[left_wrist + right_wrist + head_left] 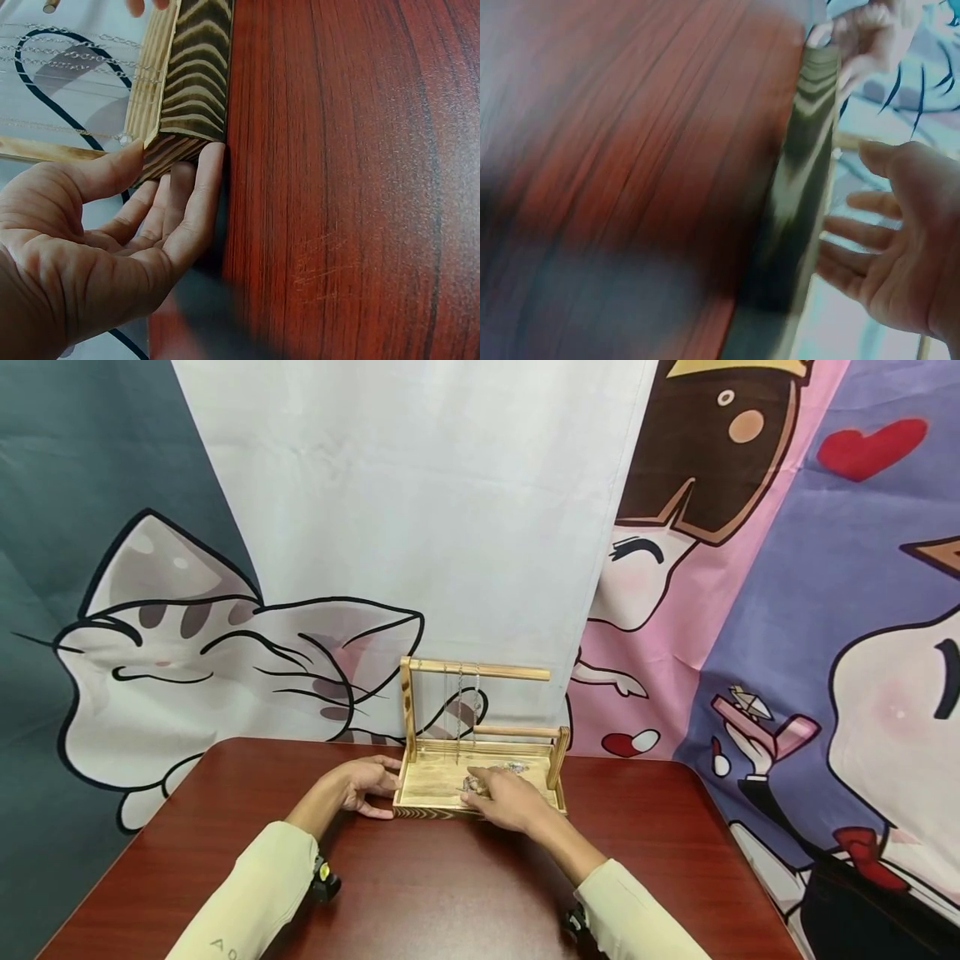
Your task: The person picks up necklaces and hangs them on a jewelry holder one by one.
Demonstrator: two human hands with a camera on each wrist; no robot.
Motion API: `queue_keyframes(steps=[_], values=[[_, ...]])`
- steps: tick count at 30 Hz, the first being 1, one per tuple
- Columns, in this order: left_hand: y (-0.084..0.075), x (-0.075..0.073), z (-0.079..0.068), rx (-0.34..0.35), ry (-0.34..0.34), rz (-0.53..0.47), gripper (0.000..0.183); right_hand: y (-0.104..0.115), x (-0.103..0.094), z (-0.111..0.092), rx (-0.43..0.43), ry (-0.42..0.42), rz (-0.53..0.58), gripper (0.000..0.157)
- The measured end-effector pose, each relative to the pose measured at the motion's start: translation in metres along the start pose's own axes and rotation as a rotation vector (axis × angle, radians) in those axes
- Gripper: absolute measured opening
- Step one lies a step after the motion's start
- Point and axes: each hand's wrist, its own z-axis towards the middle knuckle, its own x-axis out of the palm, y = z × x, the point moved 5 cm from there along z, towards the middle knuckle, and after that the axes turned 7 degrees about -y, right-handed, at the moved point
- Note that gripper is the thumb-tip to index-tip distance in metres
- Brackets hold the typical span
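A wooden jewelry stand (431, 787) with a shallow tray base stands on the table. My left hand (367, 783) grips its left end, thumb at the rim and fingers against the end wall (176, 154) in the left wrist view. Over the tray's front right, my right hand (512, 800) reaches in with thumb and fingers apart. Small shiny jewelry (471, 785) lies by its fingertips; more glittering pieces (516, 767) are behind it. Thin chain necklaces (459, 718) hang from the stand's upper bar (495, 671).
A lower, shorter bar (517, 732) runs to the stand's right post (558, 758). The reddish-brown table (450, 893) extends in front and to both sides. Close behind its far edge hangs a cartoon-printed cloth (450, 527).
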Motion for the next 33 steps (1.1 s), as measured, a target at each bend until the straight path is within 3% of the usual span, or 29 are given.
queue_keyframes(steps=[7,12,22,29,33], values=[[0.001,0.0,-0.002,0.002,-0.008,-0.001,0.059,-0.035,-0.004,0.01,-0.005,-0.11,-0.015,0.036],[0.001,-0.001,-0.002,0.004,-0.008,-0.005,0.059,-0.05,-0.002,0.017,0.01,-0.117,-0.041,0.032],[0.0,-0.002,-0.001,0.004,-0.016,-0.014,0.059,-0.057,0.004,0.035,0.053,-0.088,-0.015,0.029],[0.002,0.0,0.001,0.005,-0.01,-0.013,0.059,-0.101,0.037,0.055,-0.01,-0.086,-0.067,0.034],[0.003,-0.001,0.001,0.005,-0.012,-0.021,0.059,-0.109,0.046,0.06,-0.005,-0.034,-0.085,0.037]])
